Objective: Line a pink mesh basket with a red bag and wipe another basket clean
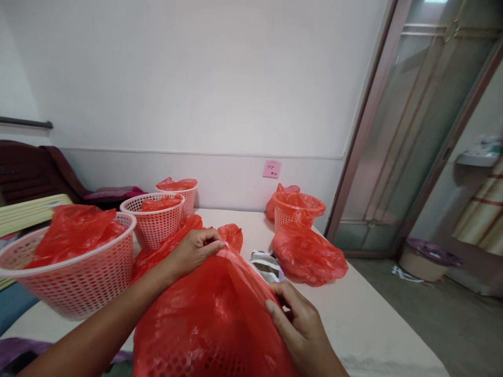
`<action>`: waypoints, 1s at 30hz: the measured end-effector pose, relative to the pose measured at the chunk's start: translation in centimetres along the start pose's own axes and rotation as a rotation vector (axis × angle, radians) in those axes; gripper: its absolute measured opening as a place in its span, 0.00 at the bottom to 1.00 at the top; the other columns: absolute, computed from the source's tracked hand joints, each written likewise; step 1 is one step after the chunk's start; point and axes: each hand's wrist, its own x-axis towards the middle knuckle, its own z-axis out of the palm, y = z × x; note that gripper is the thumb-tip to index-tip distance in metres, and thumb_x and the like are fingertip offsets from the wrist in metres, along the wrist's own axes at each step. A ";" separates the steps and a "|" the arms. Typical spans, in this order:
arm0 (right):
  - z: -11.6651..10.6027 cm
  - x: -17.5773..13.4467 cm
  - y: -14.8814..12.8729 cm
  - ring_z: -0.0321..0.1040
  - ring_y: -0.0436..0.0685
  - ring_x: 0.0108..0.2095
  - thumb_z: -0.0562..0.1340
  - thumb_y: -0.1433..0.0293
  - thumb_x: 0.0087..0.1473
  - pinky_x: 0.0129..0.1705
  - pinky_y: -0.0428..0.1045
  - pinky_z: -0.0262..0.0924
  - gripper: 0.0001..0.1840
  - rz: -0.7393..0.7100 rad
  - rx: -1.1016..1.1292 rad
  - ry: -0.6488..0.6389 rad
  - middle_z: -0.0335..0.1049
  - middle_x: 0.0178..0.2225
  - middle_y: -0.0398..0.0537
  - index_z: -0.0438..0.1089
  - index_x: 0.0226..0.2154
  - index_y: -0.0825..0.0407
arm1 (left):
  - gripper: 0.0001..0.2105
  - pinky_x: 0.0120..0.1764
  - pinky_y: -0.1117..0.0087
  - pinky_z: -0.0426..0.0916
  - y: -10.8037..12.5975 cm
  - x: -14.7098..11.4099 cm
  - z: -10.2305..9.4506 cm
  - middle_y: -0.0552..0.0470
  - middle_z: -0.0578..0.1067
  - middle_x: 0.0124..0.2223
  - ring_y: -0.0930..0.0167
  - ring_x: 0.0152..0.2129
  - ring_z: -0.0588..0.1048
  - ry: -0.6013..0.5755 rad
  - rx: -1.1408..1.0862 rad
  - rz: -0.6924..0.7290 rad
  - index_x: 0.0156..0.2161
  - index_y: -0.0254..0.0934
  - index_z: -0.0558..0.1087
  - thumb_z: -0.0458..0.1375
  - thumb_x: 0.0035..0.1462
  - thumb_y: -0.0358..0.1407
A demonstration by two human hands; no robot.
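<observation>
A red plastic bag (220,309) fills the near middle of the view, its top edge pulled up. My left hand (198,250) is closed on the rim of the bag at its upper corner. On the right side, my right hand (296,319) pinches the same rim between thumb and fingers. Through the thin film shows the holed wall of a basket, most of it hidden. Just beyond the bag lies a grey and white item (265,262), partly covered, whose kind I cannot make out.
Left on the white table (377,324) stand pink perforated baskets (90,267), each holding red plastic. Farther right, another basket (281,217) has a red bag over its rim, with a bunched red bag (310,254) before it. A pink note (272,169) sticks to the wall.
</observation>
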 end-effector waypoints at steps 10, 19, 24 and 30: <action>0.1 1.9 1.3 0.57 0.51 0.25 0.63 0.53 0.52 0.27 0.45 0.54 0.18 0.192 0.374 0.164 0.61 0.23 0.40 0.66 0.25 0.51 | 0.17 0.22 0.76 0.49 -1.1 3.0 0.9 0.62 0.59 0.20 0.78 0.17 0.56 0.002 -0.156 -0.217 0.25 0.37 0.64 0.58 0.52 0.49; 0.6 2.6 4.0 0.51 0.50 0.24 0.63 0.50 0.51 0.24 0.44 0.50 0.22 0.313 0.504 0.128 0.56 0.22 0.38 0.61 0.22 0.50 | 0.17 0.21 0.76 0.48 -2.6 3.2 -0.5 0.62 0.60 0.19 0.79 0.15 0.56 0.023 -0.190 -0.285 0.26 0.36 0.65 0.61 0.49 0.48; 1.4 2.8 5.1 0.51 0.49 0.22 0.63 0.50 0.50 0.23 0.44 0.50 0.22 0.393 0.531 0.085 0.58 0.20 0.37 0.61 0.22 0.49 | 0.16 0.21 0.76 0.48 -2.4 3.4 -0.3 0.62 0.60 0.18 0.79 0.15 0.57 0.037 -0.209 -0.324 0.25 0.37 0.64 0.61 0.47 0.48; -0.8 3.8 5.2 0.56 0.52 0.25 0.58 0.55 0.54 0.27 0.48 0.53 0.18 0.255 0.191 0.057 0.60 0.22 0.40 0.61 0.22 0.49 | 0.14 0.21 0.76 0.51 -2.1 4.4 0.2 0.62 0.62 0.19 0.79 0.15 0.59 0.075 -0.159 -0.365 0.25 0.37 0.65 0.62 0.46 0.44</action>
